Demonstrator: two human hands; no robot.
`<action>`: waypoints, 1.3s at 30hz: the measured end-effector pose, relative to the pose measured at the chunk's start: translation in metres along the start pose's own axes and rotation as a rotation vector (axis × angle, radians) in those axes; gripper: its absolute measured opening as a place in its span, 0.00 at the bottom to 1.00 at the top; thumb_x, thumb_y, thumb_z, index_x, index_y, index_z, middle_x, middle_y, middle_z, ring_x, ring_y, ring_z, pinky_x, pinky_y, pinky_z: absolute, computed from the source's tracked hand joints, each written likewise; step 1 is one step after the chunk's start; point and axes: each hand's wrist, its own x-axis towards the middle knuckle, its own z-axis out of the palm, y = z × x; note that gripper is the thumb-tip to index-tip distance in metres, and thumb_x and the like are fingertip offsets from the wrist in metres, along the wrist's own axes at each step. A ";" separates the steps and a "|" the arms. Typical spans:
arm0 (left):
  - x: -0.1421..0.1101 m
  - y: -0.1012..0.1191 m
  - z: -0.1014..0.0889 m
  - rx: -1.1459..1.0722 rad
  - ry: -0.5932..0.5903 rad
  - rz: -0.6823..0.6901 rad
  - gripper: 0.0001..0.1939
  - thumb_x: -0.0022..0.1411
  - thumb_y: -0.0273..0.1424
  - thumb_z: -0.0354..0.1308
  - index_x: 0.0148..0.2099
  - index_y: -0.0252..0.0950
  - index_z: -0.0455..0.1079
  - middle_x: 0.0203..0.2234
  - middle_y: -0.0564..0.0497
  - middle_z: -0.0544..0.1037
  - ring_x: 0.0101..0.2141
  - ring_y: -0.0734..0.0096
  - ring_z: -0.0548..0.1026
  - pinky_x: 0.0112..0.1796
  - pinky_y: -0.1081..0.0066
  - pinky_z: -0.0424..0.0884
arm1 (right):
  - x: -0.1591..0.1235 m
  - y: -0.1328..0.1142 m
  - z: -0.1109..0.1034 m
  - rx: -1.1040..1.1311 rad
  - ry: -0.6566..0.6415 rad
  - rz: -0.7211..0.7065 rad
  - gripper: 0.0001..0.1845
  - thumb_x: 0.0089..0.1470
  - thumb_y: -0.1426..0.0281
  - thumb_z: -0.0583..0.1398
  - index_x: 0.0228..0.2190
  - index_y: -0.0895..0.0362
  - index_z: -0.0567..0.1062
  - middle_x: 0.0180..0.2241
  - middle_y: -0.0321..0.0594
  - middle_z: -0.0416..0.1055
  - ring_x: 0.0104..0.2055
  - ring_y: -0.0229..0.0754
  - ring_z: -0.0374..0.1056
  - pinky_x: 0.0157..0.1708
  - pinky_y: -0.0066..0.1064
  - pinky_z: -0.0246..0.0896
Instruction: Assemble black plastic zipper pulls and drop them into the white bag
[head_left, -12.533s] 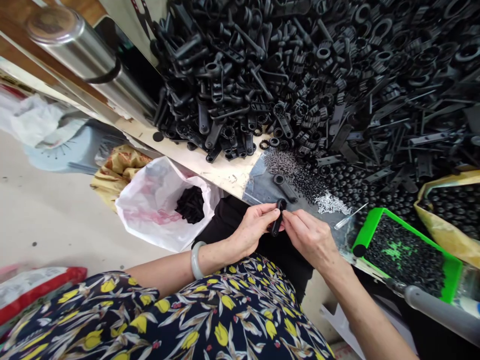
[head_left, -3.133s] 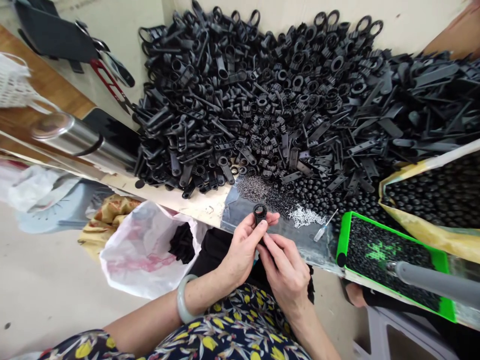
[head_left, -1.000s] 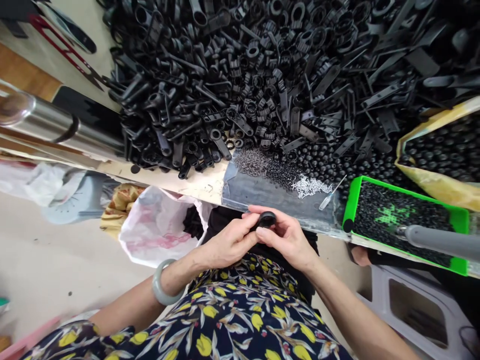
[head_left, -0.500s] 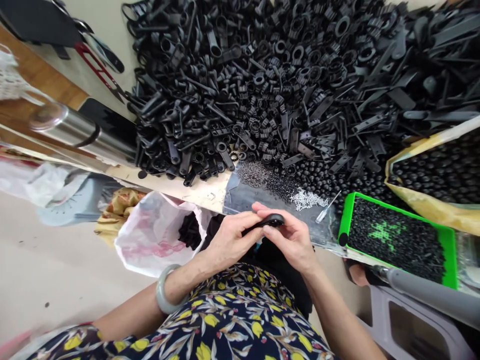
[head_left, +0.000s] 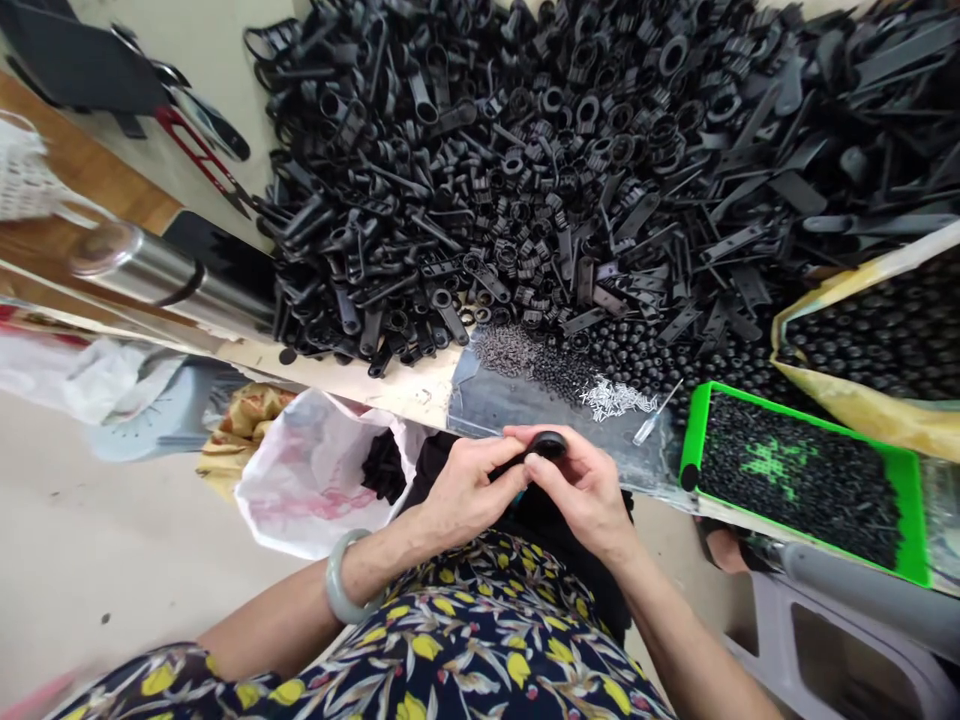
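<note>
Between my two hands is a black plastic part with a rounded end (head_left: 547,445), held in front of my body near the bench edge. My left hand (head_left: 476,480) is closed around its narrower length, which the fingers mostly hide. My right hand (head_left: 581,485) pinches the rounded end between thumb and fingers. Just beyond them on the dark mat (head_left: 502,390) lie small metal pieces (head_left: 506,350), little black pieces (head_left: 559,375) and a heap of silvery pins (head_left: 616,398). A small screwdriver with a clear handle (head_left: 649,425) rests beside the pins.
A large heap of black plastic parts (head_left: 480,180) covers the bench. At right stand a green tray (head_left: 697,430) of small black pieces and a yellowish sack (head_left: 847,395) of black balls. A steel flask (head_left: 142,260) lies left, above a white plastic bag (head_left: 300,490).
The black part has turned slightly in my fingers, so its round end faces up more. Both hands keep their hold, and the view has shifted a little.
</note>
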 end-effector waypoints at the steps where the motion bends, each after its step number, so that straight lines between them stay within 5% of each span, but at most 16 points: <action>1: 0.001 0.001 -0.001 -0.018 -0.007 -0.025 0.19 0.72 0.40 0.57 0.33 0.31 0.77 0.24 0.52 0.73 0.27 0.74 0.67 0.30 0.74 0.64 | 0.001 -0.001 -0.002 0.008 -0.017 0.002 0.15 0.65 0.61 0.64 0.51 0.50 0.80 0.55 0.43 0.79 0.57 0.50 0.75 0.58 0.43 0.72; 7: 0.009 0.006 -0.005 -0.211 -0.112 -0.086 0.16 0.70 0.40 0.60 0.52 0.34 0.80 0.38 0.47 0.83 0.40 0.64 0.79 0.42 0.69 0.75 | 0.012 -0.008 -0.017 0.030 -0.065 -0.022 0.14 0.64 0.60 0.65 0.49 0.49 0.80 0.57 0.44 0.78 0.60 0.51 0.73 0.60 0.45 0.71; 14: 0.014 -0.003 0.004 -0.112 0.115 0.032 0.13 0.70 0.34 0.61 0.54 0.38 0.79 0.55 0.43 0.80 0.54 0.59 0.78 0.51 0.65 0.76 | 0.019 0.000 -0.016 -0.025 0.073 -0.152 0.12 0.64 0.61 0.65 0.48 0.49 0.81 0.70 0.42 0.62 0.72 0.54 0.59 0.69 0.50 0.59; 22: 0.013 -0.001 0.000 0.000 0.064 0.094 0.13 0.70 0.33 0.61 0.53 0.36 0.80 0.46 0.44 0.85 0.46 0.62 0.82 0.49 0.66 0.75 | 0.003 0.010 0.005 0.189 0.145 -0.050 0.11 0.65 0.62 0.64 0.47 0.50 0.78 0.55 0.45 0.79 0.59 0.51 0.74 0.62 0.47 0.69; 30: 0.004 -0.001 0.016 -0.057 0.186 -0.054 0.11 0.69 0.33 0.62 0.50 0.36 0.81 0.46 0.45 0.85 0.46 0.60 0.82 0.51 0.63 0.76 | 0.004 0.022 0.019 0.257 0.242 -0.026 0.12 0.64 0.60 0.65 0.46 0.51 0.80 0.51 0.44 0.81 0.54 0.50 0.77 0.59 0.45 0.71; 39: -0.005 -0.011 0.000 -0.222 0.235 -0.154 0.16 0.66 0.39 0.66 0.50 0.35 0.81 0.47 0.45 0.85 0.47 0.59 0.82 0.53 0.62 0.77 | 0.017 0.017 0.030 0.350 0.136 0.052 0.23 0.58 0.55 0.69 0.51 0.51 0.80 0.55 0.44 0.79 0.57 0.51 0.76 0.61 0.48 0.70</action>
